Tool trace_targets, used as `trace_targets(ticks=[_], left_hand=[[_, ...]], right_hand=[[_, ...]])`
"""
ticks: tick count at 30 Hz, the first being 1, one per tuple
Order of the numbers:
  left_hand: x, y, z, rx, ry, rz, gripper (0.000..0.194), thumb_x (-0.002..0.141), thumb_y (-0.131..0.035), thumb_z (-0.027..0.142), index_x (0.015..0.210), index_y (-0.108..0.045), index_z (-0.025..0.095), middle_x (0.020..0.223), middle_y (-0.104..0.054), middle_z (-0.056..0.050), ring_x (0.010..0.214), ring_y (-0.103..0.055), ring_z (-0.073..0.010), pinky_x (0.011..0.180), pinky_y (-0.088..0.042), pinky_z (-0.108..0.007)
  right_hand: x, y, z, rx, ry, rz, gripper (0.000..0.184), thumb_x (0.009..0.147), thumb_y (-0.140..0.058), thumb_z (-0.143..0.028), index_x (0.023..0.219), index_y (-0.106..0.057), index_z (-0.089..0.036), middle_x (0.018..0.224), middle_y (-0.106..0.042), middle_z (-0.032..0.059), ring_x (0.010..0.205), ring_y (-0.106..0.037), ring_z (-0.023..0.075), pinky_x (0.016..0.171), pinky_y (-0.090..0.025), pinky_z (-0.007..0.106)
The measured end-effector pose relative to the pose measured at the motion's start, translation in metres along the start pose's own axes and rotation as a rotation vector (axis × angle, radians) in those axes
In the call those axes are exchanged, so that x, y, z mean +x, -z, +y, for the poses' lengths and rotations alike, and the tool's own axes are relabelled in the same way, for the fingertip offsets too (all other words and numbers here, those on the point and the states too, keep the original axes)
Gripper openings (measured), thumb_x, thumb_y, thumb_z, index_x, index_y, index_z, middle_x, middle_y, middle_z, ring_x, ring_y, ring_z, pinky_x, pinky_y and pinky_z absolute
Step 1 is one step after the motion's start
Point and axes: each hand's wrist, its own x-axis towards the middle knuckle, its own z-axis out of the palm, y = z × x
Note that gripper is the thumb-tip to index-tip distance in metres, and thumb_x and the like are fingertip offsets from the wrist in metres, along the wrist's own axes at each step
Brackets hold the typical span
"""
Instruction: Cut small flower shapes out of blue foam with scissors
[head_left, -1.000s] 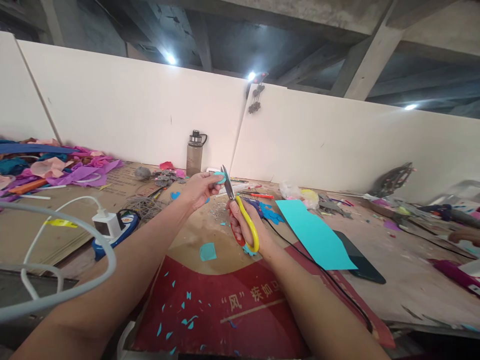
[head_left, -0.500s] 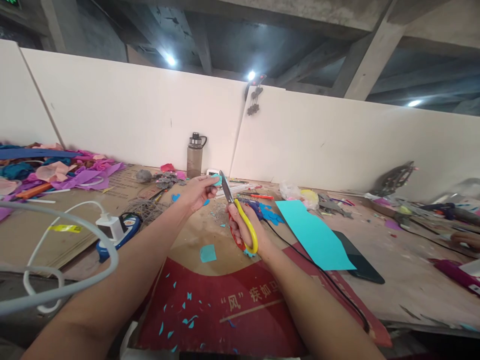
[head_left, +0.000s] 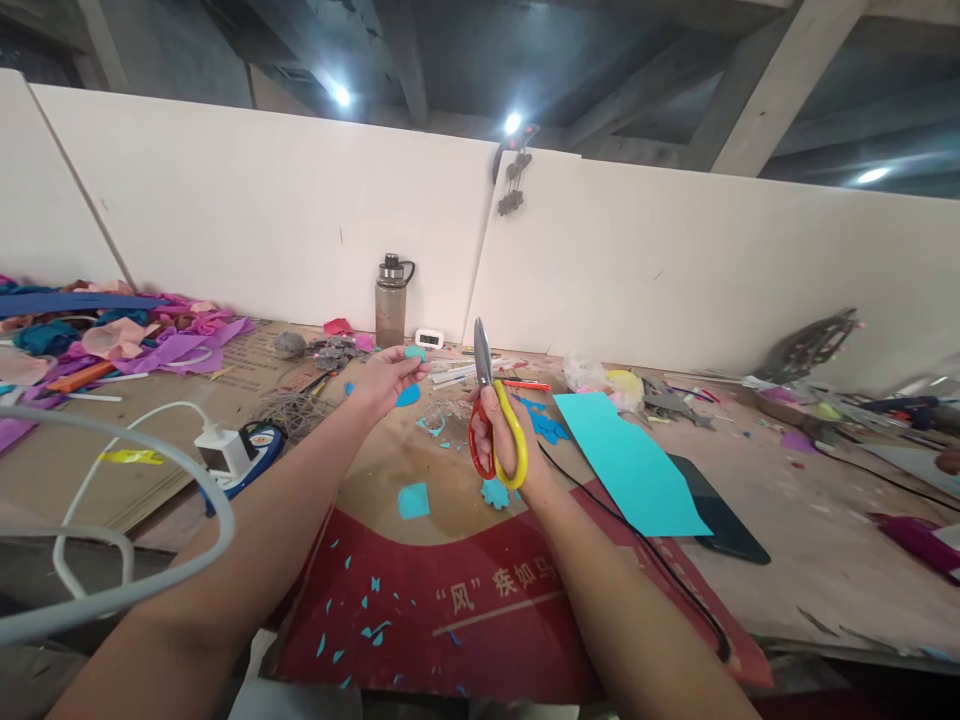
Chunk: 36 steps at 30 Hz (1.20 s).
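Note:
My left hand [head_left: 386, 383] pinches a small turquoise paper piece [head_left: 415, 353] between thumb and fingers. In my right hand [head_left: 501, 428] are scissors [head_left: 484, 358] with one red and one yellow handle loop. Their blades point upward, closed together, to the right of the paper piece and apart from it. Beneath the hands, a turquoise paper square [head_left: 413, 501] and a gear-shaped turquoise cutout [head_left: 495, 493] lie on a cardboard sheet [head_left: 525, 640]. A thin curled turquoise scrap [head_left: 433, 427] rests between the hands. Blue paper cutouts [head_left: 547, 422] are partly behind my right hand.
A large turquoise sheet [head_left: 630, 465] overlaps a dark flat slab [head_left: 724, 520] on the right. A bottle [head_left: 391, 305] stands at the back near a small white clock [head_left: 429, 339]. A white cable [head_left: 225, 520] loops at left by a power strip [head_left: 262, 450]. Another person's hand [head_left: 949, 461] shows far right.
The scissors have moved right, away from the paper piece, and their blades have come together. My left hand has shifted slightly left. A curled turquoise scrap now lies on the cardboard.

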Motion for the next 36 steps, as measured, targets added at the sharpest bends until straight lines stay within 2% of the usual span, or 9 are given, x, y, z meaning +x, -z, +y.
trace_targets(ticks=[7, 11, 15, 20, 23, 25, 28, 31, 36], left_hand=[[0.006, 0.009, -0.016, -0.009, 0.045, 0.011, 0.023, 0.082, -0.078, -0.005, 0.074, -0.067, 0.013, 0.078, -0.080, -0.009, 0.073, -0.077, -0.0151, 0.077, -0.062, -0.026], [0.004, 0.013, -0.030, 0.028, 0.000, -0.024, 0.026, 0.075, -0.094, 0.014, 0.080, -0.068, 0.015, 0.086, -0.082, -0.007, 0.072, -0.077, -0.0161, 0.066, -0.057, -0.025], [-0.003, 0.009, -0.035, 0.122, -0.132, -0.072, 0.039, 0.065, -0.102, 0.037, 0.081, -0.073, 0.016, 0.078, -0.077, -0.003, 0.068, -0.073, -0.0146, 0.058, -0.049, -0.022], [-0.012, -0.002, -0.025, 0.156, -0.171, -0.152, 0.043, 0.064, -0.101, 0.046, 0.073, -0.072, 0.016, 0.064, -0.068, -0.001, 0.054, -0.057, -0.0090, 0.055, -0.042, -0.023], [-0.020, -0.010, -0.018, 0.129, -0.145, -0.185, 0.048, 0.060, -0.103, 0.049, 0.072, -0.071, 0.016, 0.063, -0.067, -0.002, 0.055, -0.059, -0.0099, 0.055, -0.042, -0.023], [-0.024, -0.015, -0.014, 0.094, -0.120, -0.203, 0.052, 0.056, -0.104, 0.051, 0.068, -0.067, 0.016, 0.063, -0.067, -0.002, 0.056, -0.060, -0.0103, 0.054, -0.043, -0.023], [-0.029, -0.020, -0.010, 0.048, -0.097, -0.199, 0.054, 0.052, -0.106, 0.047, 0.067, -0.064, 0.017, 0.061, -0.066, 0.000, 0.053, -0.059, -0.0090, 0.053, -0.042, -0.022], [-0.031, -0.022, -0.002, 0.047, -0.085, -0.196, 0.052, 0.052, -0.105, 0.044, 0.068, -0.064, 0.017, 0.062, -0.066, 0.001, 0.050, -0.056, -0.0075, 0.049, -0.040, -0.021], [-0.027, -0.025, 0.017, 0.046, -0.122, -0.175, 0.045, 0.059, -0.102, 0.036, 0.064, -0.062, 0.016, 0.059, -0.064, 0.001, 0.045, -0.048, -0.0045, 0.045, -0.033, -0.020]], right_hand=[[-0.007, -0.007, -0.003, 0.016, -0.115, 0.022, 0.057, 0.082, -0.080, -0.074, 0.093, -0.052, -0.025, 0.049, -0.047, -0.0121, 0.032, -0.044, 0.0095, 0.030, -0.038, 0.021], [-0.013, -0.010, -0.001, 0.142, -0.140, 0.001, 0.062, 0.079, -0.082, -0.073, 0.108, -0.055, -0.025, 0.052, -0.050, -0.0134, 0.031, -0.044, 0.0098, 0.031, -0.040, 0.022], [-0.018, -0.012, 0.002, 0.174, -0.118, 0.020, 0.066, 0.081, -0.083, -0.069, 0.121, -0.053, -0.026, 0.053, -0.051, -0.0138, 0.034, -0.049, 0.0128, 0.033, -0.042, 0.023], [-0.021, -0.013, 0.003, 0.221, 0.011, 0.080, 0.062, 0.082, -0.085, -0.059, 0.125, -0.054, -0.027, 0.071, -0.063, -0.0058, 0.063, -0.072, 0.0215, 0.056, -0.062, 0.035], [-0.021, -0.010, 0.000, 0.089, 0.088, 0.091, 0.058, 0.083, -0.083, -0.051, 0.129, -0.058, -0.026, 0.093, -0.070, 0.0015, 0.084, -0.075, 0.0243, 0.067, -0.064, 0.038], [-0.017, -0.004, -0.002, -0.075, 0.140, 0.104, 0.052, 0.087, -0.080, -0.046, 0.131, -0.062, -0.025, 0.102, -0.072, 0.0039, 0.086, -0.072, 0.0218, 0.073, -0.063, 0.037], [-0.007, 0.004, -0.002, -0.116, 0.145, 0.146, 0.054, 0.091, -0.075, -0.061, 0.130, -0.066, -0.024, 0.092, -0.069, 0.0021, 0.078, -0.069, 0.0200, 0.067, -0.060, 0.033], [0.002, 0.008, -0.002, -0.050, 0.053, 0.087, 0.071, 0.080, -0.076, -0.081, 0.120, -0.068, -0.023, 0.078, -0.064, -0.0009, 0.062, -0.065, 0.0183, 0.050, -0.054, 0.030], [0.007, 0.003, -0.016, -0.073, 0.031, 0.021, 0.074, 0.077, -0.078, -0.085, 0.113, -0.070, -0.021, 0.075, -0.067, -0.0003, 0.057, -0.064, 0.0169, 0.047, -0.054, 0.029]])
